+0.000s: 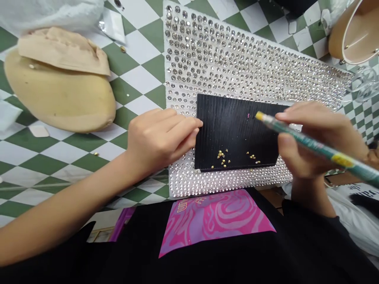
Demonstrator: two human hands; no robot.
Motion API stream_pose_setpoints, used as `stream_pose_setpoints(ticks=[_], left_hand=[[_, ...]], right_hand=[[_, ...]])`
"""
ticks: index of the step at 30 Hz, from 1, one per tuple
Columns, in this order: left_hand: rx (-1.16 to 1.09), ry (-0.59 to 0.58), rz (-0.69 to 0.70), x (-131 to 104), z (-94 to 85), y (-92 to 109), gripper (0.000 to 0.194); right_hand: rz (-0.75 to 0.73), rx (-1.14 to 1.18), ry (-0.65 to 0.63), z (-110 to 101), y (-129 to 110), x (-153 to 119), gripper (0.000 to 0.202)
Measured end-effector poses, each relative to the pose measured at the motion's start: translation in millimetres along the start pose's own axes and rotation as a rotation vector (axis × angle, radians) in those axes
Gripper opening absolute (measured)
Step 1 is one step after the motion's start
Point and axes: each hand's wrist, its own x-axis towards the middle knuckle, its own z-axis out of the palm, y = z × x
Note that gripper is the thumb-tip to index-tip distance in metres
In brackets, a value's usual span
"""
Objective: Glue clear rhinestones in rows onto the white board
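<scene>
My right hand (316,138) grips a green pencil (308,141) with a yellow tip, slightly blurred. The tip points at the upper right part of a black ridged board (225,122), near a small pink speck (248,115). Curled fingers of my left hand (166,136) close on the board's left edge. Small gold-coloured stones (221,154) lie scattered along the board's lower part, in two loose groups. Beneath the board spreads a white sheet (189,75) covered with rows of clear rhinestones.
A yellowish shoe-shaped form (62,90) with beige fabric (65,49) lies left on the checkered tablecloth (145,51). A small white packet (114,25) sits above it. At upper right are a tan cup (340,37) and clear plastic (364,85). Another person's white shirt (346,201) shows at right.
</scene>
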Motion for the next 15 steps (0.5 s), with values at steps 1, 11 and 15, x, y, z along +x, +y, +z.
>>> stream_pose_setpoints(ticks=[1,11,15], left_hand=[[-0.002,0.006,-0.004,-0.3,0.4,0.0,0.014],[0.045,-0.006,-0.021,-2.5,1.4,1.4,0.014],[0.070,-0.011,-0.031,-2.8,1.8,3.0,0.016]], right_hand=[[0.008,0.134,0.015,-0.2,-6.1,-8.3,0.048],[-0.009,0.119,0.078,46.3,-40.2,-56.9,0.026],[-0.032,0.078,0.089,48.2,-43.1,-54.4,0.027]])
